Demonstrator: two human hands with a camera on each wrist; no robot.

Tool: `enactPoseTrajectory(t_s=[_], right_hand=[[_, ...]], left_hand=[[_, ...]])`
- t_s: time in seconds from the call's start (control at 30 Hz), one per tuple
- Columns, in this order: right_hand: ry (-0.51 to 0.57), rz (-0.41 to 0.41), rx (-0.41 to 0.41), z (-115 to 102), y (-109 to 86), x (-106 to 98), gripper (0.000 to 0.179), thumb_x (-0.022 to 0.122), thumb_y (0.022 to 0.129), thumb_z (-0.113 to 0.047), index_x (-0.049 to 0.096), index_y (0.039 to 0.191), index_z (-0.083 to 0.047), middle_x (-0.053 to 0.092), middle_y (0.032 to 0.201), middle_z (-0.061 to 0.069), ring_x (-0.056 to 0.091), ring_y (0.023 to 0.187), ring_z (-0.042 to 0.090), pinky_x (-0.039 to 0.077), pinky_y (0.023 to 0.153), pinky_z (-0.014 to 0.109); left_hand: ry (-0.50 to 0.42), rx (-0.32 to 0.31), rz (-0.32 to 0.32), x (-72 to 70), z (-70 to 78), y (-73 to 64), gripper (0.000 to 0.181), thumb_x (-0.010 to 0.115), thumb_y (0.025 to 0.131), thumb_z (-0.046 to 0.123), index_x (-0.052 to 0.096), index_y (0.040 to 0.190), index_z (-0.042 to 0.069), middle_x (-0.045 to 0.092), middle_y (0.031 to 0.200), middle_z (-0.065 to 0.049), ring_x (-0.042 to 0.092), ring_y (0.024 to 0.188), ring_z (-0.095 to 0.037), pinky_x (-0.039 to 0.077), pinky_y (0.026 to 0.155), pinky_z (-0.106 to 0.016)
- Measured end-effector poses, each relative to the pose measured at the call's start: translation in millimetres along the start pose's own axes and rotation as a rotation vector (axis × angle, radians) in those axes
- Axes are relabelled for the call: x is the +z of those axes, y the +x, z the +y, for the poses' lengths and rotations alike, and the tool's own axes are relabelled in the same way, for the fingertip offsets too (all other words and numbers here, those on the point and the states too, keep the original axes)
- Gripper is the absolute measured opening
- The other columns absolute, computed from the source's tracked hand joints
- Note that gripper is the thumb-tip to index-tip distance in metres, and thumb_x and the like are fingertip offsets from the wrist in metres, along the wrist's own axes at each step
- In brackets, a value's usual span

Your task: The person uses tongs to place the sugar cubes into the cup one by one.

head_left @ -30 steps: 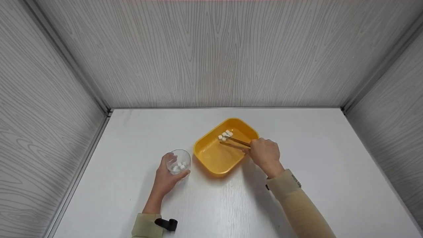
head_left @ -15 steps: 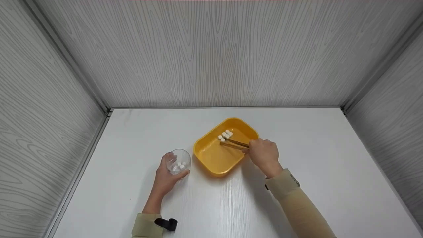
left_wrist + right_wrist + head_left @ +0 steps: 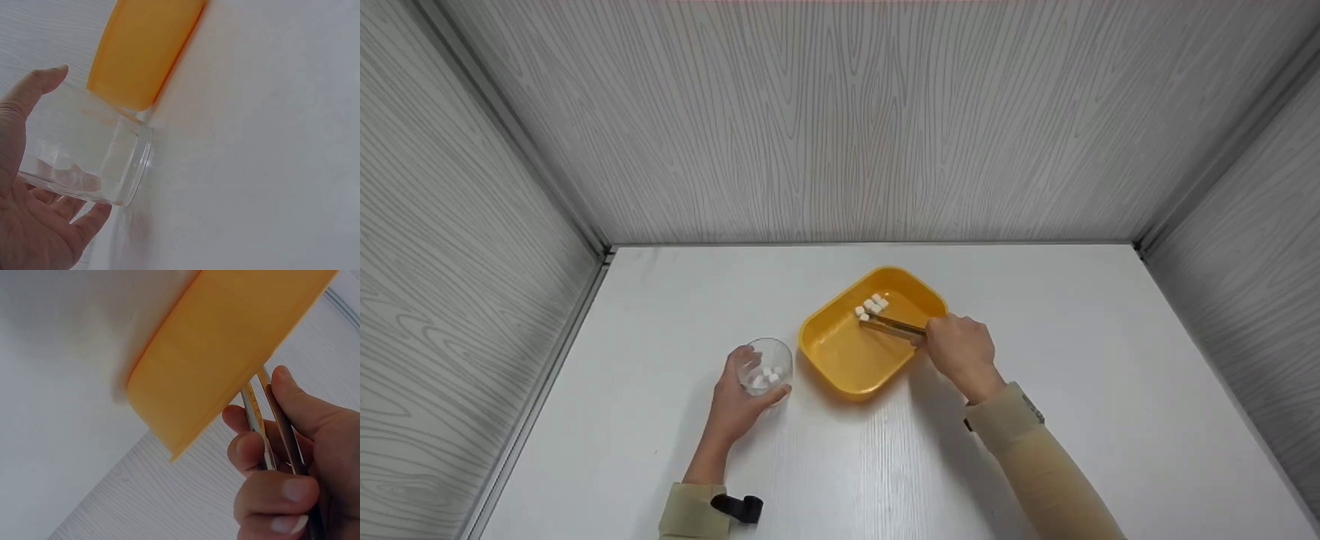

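Note:
My left hand (image 3: 733,405) grips a clear glass (image 3: 780,358) standing on the table, with several small white cubes (image 3: 772,377) at its bottom. In the left wrist view, thumb and fingers lie on opposite sides of the glass (image 3: 84,135). To the right stands a yellow tray (image 3: 836,371), holding several more white cubes (image 3: 876,305) near its far side. My right hand (image 3: 960,351) holds metal tweezers (image 3: 901,325) over the tray's right rim. One white cube (image 3: 864,317) lies at the tweezer tips, seemingly between them. The tray wall hides those tips in the right wrist view.
The white table (image 3: 1057,360) is bounded by a grey wood-grain panel (image 3: 847,127) at the back and similar panels at both sides. A dark strap piece (image 3: 737,509) sticks out from the left sleeve.
The tweezers' arms have come closer together around one white cube. That cube has shifted slightly left and toward me, off the cluster. The left hand and glass have stayed still.

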State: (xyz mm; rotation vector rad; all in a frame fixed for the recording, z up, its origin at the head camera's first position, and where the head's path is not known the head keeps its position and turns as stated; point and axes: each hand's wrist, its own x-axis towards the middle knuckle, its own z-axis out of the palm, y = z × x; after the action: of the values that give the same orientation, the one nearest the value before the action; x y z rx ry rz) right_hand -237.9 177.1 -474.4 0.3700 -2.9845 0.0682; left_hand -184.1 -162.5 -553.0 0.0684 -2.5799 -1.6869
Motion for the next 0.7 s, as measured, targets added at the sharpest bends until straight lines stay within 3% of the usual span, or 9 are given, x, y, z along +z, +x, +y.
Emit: enactPoseTrajectory(t_s=[0.27,0.47,0.7], right_hand=[[0.057,-0.028,0.012,2.2,-5.5,-2.5,0.037,0.075,0.084,-0.043,0.074,0.08,-0.007,0.052,0.054,0.003,0.047,0.045,0.019,0.044,0.04,0.038],[0.069,0.012,-0.014,2.2,-13.9,-3.0,0.038,0.076,0.084,-0.042,0.07,0.077,-0.005,0.048,0.05,0.002,0.045,0.042,0.018,0.042,0.038,0.035],[0.171,0.048,-0.034,2.1,-24.1,-7.3,0.03,0.078,0.083,-0.037,0.063,0.091,-0.012,0.054,0.057,0.002,0.05,0.046,0.019,0.047,0.043,0.037]], left_hand=[[0.001,-0.008,0.0,0.3,0.5,0.4,0.094,0.09,0.07,0.031,0.035,0.142,0.007,0.051,0.14,-0.016,0.045,0.133,-0.031,0.034,0.11,-0.048],[0.002,-0.013,-0.003,0.3,0.7,0.0,0.094,0.089,0.071,0.031,0.034,0.143,0.007,0.05,0.141,-0.016,0.044,0.134,-0.031,0.034,0.11,-0.049],[0.018,-0.027,0.0,1.2,3.0,0.0,0.093,0.089,0.072,0.029,0.034,0.144,0.009,0.05,0.142,-0.015,0.043,0.134,-0.031,0.033,0.111,-0.049]])
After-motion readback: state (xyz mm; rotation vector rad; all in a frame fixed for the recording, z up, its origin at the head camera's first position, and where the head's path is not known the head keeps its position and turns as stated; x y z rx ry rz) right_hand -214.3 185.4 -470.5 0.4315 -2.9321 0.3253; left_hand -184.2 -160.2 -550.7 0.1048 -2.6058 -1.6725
